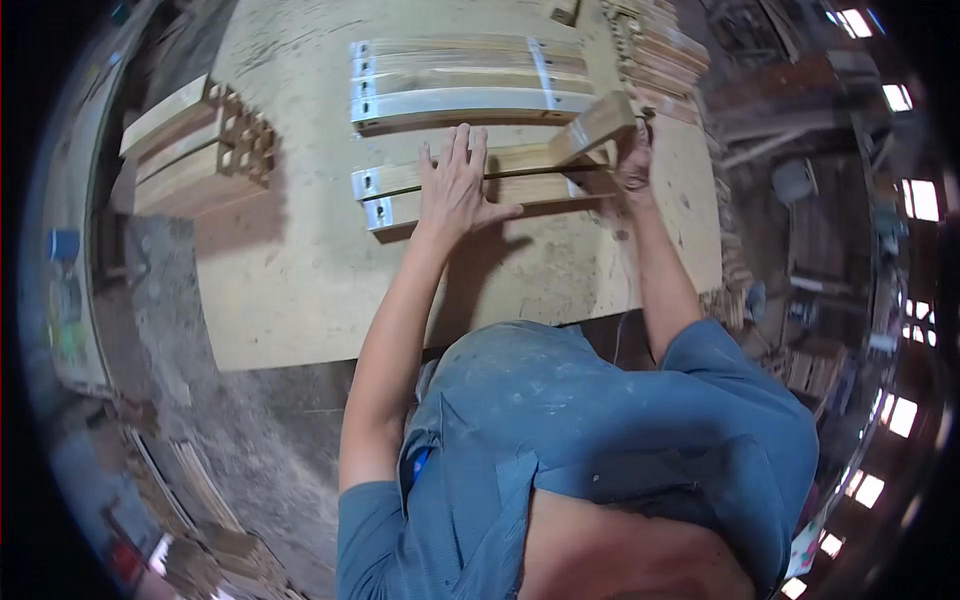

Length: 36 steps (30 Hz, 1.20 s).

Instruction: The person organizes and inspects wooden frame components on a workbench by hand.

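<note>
My left hand (455,195) lies with spread fingers across two wooden bars (520,188), placed side by side on the pale board tabletop (300,290). White marks and a dark hole show at the bars' left ends. At their right ends, my right hand (634,168) is closed around the end of a short wooden block (592,128), which is tilted over the bars. Some of the right fingers are hidden behind this block. Just beyond lies a row of several similar bars (460,80), pressed together, with white marks across them.
To the left, a stack of wooden pieces (195,150) with notched ends stands at the table edge. More wooden strips (660,60) are piled at the far right. A small wood offcut (565,11) lies at the back. The concrete floor (250,430) is to the lower left.
</note>
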Each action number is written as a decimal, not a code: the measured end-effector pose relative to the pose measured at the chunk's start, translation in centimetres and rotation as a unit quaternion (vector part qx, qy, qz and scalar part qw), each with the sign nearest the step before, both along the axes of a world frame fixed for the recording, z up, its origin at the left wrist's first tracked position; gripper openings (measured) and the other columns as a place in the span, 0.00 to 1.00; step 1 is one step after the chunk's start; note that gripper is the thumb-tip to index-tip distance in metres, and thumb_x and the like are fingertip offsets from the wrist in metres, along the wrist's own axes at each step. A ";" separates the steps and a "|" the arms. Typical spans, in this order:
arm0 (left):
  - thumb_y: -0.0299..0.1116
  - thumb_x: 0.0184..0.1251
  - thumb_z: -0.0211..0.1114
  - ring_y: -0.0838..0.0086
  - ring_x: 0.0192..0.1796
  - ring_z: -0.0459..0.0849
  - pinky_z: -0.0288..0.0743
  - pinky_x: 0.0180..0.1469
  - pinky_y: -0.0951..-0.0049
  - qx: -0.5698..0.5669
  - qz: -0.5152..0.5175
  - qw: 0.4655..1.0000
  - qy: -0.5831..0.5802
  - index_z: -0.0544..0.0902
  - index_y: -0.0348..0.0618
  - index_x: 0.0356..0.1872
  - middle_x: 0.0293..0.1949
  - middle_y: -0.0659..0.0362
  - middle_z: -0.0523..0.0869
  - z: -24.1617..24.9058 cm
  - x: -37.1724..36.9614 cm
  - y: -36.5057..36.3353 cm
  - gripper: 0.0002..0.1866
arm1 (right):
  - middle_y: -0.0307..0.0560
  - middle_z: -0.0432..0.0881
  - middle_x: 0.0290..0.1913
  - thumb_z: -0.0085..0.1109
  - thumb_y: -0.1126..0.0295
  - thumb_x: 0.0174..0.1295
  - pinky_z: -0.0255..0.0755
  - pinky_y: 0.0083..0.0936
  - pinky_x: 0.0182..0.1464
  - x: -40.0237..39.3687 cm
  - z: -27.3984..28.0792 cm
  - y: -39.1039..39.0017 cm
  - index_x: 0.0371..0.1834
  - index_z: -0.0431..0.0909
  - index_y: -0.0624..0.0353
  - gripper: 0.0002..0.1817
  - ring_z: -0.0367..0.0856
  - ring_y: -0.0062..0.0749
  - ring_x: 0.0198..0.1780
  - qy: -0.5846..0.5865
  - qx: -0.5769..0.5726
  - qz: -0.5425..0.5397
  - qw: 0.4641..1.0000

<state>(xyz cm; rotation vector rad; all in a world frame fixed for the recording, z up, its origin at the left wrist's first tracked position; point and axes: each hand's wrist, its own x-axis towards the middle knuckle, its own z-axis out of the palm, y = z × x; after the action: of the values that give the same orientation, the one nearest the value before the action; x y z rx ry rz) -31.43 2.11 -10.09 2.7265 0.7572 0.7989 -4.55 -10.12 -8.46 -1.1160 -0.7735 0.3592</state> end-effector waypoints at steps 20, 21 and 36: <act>0.78 0.46 0.63 0.55 0.51 0.75 0.64 0.56 0.55 -0.061 -0.080 0.983 0.151 0.74 0.36 0.61 0.47 0.49 0.78 -2.6 3.7 -0.5 0.54 | 0.45 0.75 0.46 0.68 0.70 0.46 0.71 0.33 0.52 1.5 6.6 0.8 0.51 0.68 0.62 0.28 0.75 0.34 0.46 -0.076 0.072 -0.302 0.948; 0.78 0.44 0.64 0.55 0.53 0.75 0.63 0.58 0.55 -0.075 -0.074 0.981 0.165 0.73 0.36 0.62 0.48 0.49 0.78 -2.4 4.0 -0.2 0.56 | 0.45 0.74 0.47 0.66 0.70 0.46 0.70 0.32 0.54 2.1 6.6 0.2 0.51 0.69 0.61 0.26 0.74 0.35 0.48 -0.073 0.092 -0.295 0.948; 0.77 0.43 0.66 0.51 0.49 0.77 0.66 0.55 0.52 -0.099 -0.113 0.986 0.070 0.77 0.34 0.51 0.42 0.45 0.80 -4.0 3.9 1.0 0.51 | 0.50 0.76 0.51 0.68 0.70 0.53 0.71 0.32 0.59 -1.0 -6.8 -5.5 0.59 0.68 0.64 0.30 0.76 0.36 0.52 -0.170 -0.216 -0.064 0.959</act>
<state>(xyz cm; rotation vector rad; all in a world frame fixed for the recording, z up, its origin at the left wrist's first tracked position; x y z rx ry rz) -27.57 3.08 -14.07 2.6450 0.5075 0.4609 -5.58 -15.59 -15.22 -1.6603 -0.9446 0.2329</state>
